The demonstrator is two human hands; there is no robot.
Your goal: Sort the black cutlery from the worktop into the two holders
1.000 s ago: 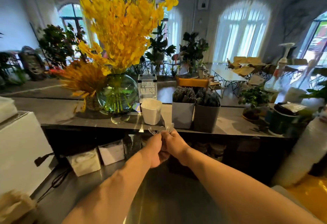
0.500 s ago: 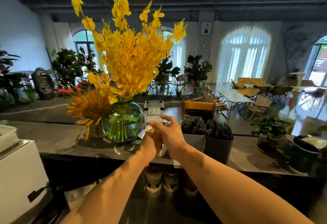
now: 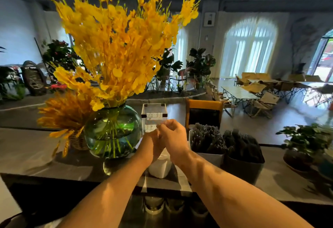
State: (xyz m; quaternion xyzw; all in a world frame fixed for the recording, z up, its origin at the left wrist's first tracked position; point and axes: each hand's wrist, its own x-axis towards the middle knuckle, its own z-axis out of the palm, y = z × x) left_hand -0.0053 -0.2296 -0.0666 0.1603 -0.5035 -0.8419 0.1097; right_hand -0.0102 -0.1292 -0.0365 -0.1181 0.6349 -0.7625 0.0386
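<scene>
Black cutlery (image 3: 207, 138): packed upright in pale holder (image 3: 209, 158) and dark holder (image 3: 243, 171), table (image 3: 36, 153). Left hand (image 3: 151, 145), right hand (image 3: 173, 137): touching above white cup (image 3: 160, 167), fingers (image 3: 171, 126) curled, seemingly pinching clear scrap (image 3: 162, 122). Advice: release it squarely over cup

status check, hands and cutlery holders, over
Left hand and right hand joined above white cup, fingers curled, hold unclear. White holder and dark holder both full of black cutlery. Nothing between hands and holders.

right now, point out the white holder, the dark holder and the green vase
white holder (image 3: 215, 158), head view, front wall
dark holder (image 3: 243, 172), head view, front wall
green vase (image 3: 111, 134), head view, glass belly
</scene>
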